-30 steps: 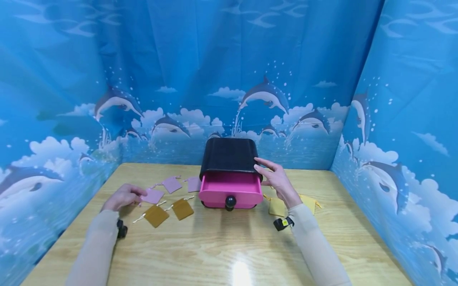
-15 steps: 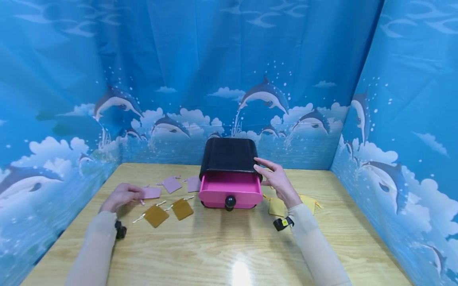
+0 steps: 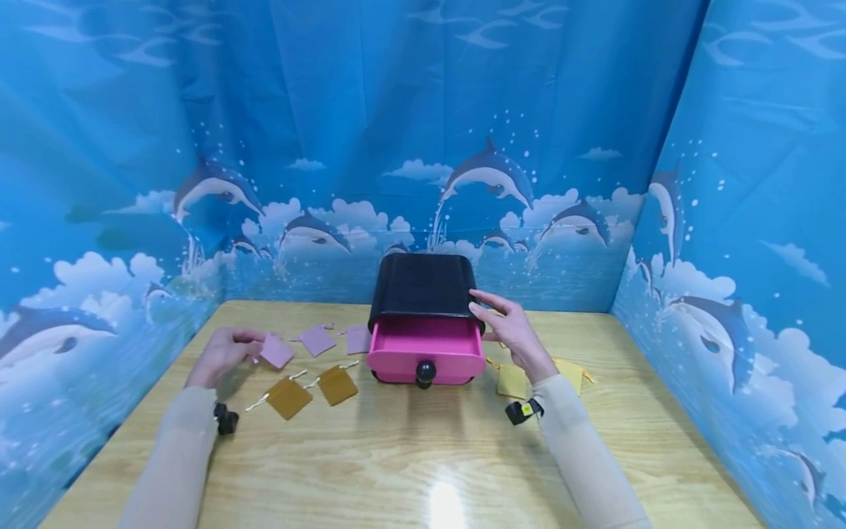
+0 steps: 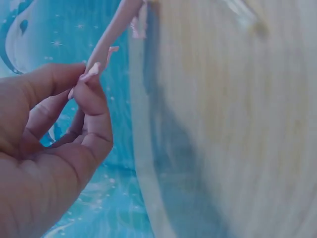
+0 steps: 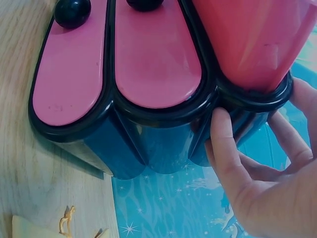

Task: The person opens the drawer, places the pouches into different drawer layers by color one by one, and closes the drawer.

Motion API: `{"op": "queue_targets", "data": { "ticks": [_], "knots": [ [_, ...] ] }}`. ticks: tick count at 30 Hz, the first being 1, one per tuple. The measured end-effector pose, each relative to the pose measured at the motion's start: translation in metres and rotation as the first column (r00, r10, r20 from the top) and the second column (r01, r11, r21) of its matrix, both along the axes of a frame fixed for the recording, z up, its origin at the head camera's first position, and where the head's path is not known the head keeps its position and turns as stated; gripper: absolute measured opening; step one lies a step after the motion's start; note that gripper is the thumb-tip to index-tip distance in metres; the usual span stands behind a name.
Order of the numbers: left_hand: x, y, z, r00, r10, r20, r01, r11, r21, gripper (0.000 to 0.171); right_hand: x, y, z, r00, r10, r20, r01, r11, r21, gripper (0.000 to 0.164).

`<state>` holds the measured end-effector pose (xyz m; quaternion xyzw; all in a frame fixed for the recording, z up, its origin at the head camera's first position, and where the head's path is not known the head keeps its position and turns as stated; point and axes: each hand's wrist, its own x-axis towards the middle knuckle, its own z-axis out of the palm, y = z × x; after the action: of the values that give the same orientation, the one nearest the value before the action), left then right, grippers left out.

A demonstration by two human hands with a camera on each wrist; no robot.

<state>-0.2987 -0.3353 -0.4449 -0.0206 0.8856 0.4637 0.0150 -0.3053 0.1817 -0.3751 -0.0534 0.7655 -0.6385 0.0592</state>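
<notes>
While a pale pink pouch (image 3: 276, 351) is pinched at its drawstring end between the thumb and bent index finger of the left hand (image 3: 228, 354), with the fingertips closed on it, its flat, squarish body is held out at a tilt to the right, over the left part of the wooden table (image 3: 410, 470); from the left wrist it is seen thin and edge-on, with small pink cord ends by the fingertips; to its right two lilac pouches (image 3: 318, 341) are laid; on its near side two brown pouches (image 3: 289, 398) with white cords are laid. At the far middle a glossy black cabinet (image 3: 426, 286) is set, its bright pink top drawer (image 3: 390, 365) pulled out; its right side is touched by the right hand (image 3: 518, 339), whose fingers are spread and only slightly bent; yellow pouches (image 3: 512, 382) are partly covered by the right forearm.
</notes>
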Motion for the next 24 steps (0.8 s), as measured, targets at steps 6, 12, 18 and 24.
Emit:
{"op": "queue_targets", "data": {
  "ticks": [6,12,18,24],
  "knots": [
    [0.000,0.011,0.007,0.997,0.028,-0.065,-0.029,1.000,-0.005,0.036,0.002,0.000,-0.001,1.000,-0.005,-0.007,0.005,1.000,0.017,0.055],
    [0.001,0.031,0.018,0.981,0.108,-0.159,-0.100,0.993,0.057,0.037,0.002,0.000,-0.001,1.000,-0.006,-0.014,0.006,1.000,0.024,0.056],
    [0.001,0.044,0.030,0.975,0.127,-0.182,-0.102,0.985,0.142,0.035,0.001,0.001,-0.001,1.000,-0.005,-0.011,0.006,1.000,0.023,0.055],
    [-0.001,0.054,0.039,0.960,0.121,-0.250,-0.070,0.976,0.205,0.028,0.001,0.000,0.000,1.000,-0.008,-0.016,0.008,1.000,0.018,0.055]
  ]
}}
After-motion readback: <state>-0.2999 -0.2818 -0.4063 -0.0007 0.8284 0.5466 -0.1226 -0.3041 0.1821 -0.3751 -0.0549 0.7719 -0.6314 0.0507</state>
